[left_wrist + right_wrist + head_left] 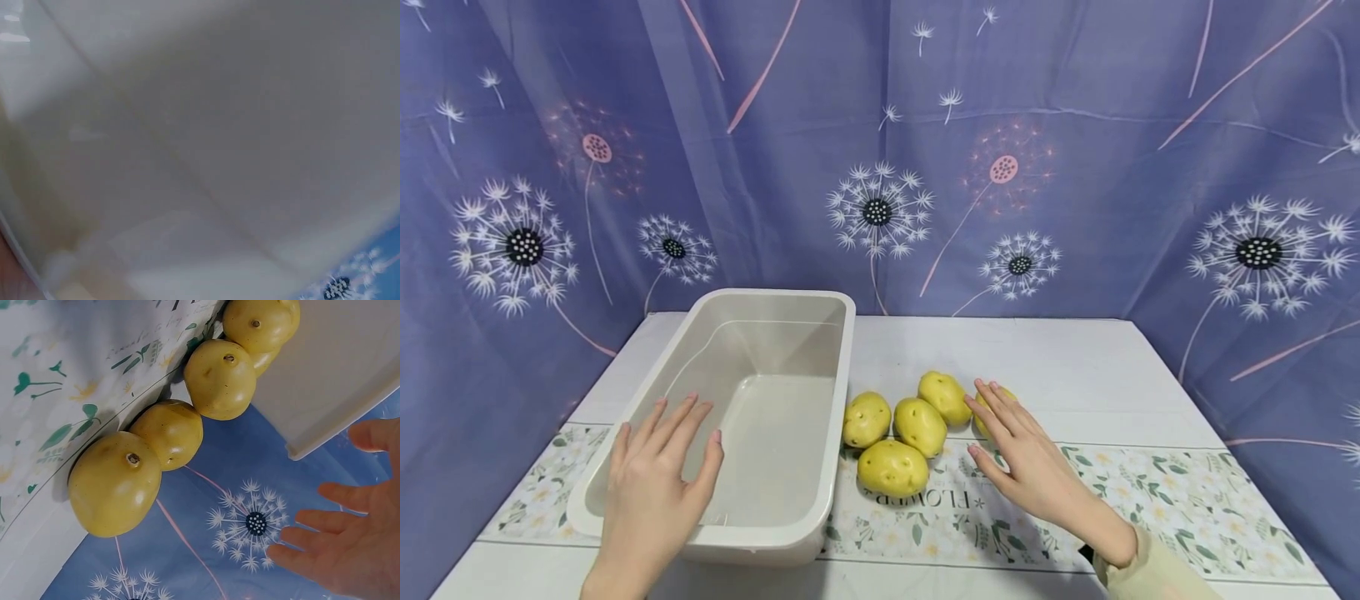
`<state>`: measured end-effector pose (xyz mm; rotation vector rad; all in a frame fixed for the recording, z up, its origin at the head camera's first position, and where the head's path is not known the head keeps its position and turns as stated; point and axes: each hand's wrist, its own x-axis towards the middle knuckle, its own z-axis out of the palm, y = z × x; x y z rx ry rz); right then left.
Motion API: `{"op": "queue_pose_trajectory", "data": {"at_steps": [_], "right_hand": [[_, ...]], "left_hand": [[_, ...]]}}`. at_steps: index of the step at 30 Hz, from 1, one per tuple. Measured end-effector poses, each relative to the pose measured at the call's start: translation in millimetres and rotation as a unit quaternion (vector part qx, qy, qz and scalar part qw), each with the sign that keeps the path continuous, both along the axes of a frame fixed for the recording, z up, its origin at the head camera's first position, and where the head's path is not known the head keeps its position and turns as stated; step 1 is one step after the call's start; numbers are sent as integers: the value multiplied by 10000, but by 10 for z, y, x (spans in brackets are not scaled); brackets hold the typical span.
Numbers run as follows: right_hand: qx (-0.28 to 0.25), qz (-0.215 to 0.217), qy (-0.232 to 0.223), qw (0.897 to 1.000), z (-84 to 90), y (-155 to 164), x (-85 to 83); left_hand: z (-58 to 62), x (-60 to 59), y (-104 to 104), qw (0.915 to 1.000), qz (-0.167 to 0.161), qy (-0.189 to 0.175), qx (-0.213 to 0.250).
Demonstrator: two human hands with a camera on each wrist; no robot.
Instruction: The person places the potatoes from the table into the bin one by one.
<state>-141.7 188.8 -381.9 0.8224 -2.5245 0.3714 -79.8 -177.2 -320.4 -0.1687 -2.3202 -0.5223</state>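
Yellow potatoes (920, 427) on the counter (1060, 358) beside the pale basin (847, 358), my left hand (653, 492) over the basin's near end, grip wide, my right hand (1033, 467) above the counter, grip also wide, fingers partly hiding the rightmost potato from me

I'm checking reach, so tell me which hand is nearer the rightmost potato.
Right. The right hand is close by the rightmost potato, partly hiding it in the head view; the left hand is farther off, over the bin.
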Motion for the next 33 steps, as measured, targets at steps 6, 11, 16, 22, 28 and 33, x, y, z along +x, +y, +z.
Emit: {"op": "queue_pose_trajectory", "data": {"at_steps": [6, 11, 16, 22, 28, 33], "right_hand": [[19, 146, 34, 9999, 5, -5, -29], [37, 174, -51, 9998, 11, -18, -43], [112, 199, -79, 9997, 22, -26, -63], [180, 293, -122, 9993, 33, -53, -87], [236, 464, -103, 9986, 25, -96, -113], [225, 585, -107, 9980, 8, -132, -136]], "left_hand": [[-3, -52, -218, 9995, -14, -131, -282], [-5, -97, -401, 9985, -16, -288, -458], [-7, -153, -558, 9972, -120, -438, -592], [-23, -214, -704, 9938, -428, -659, -792], [-37, -270, -804, 9907, -456, -948, -865], [-10, -346, -846, 9863, -496, -1183, -1034]]}}
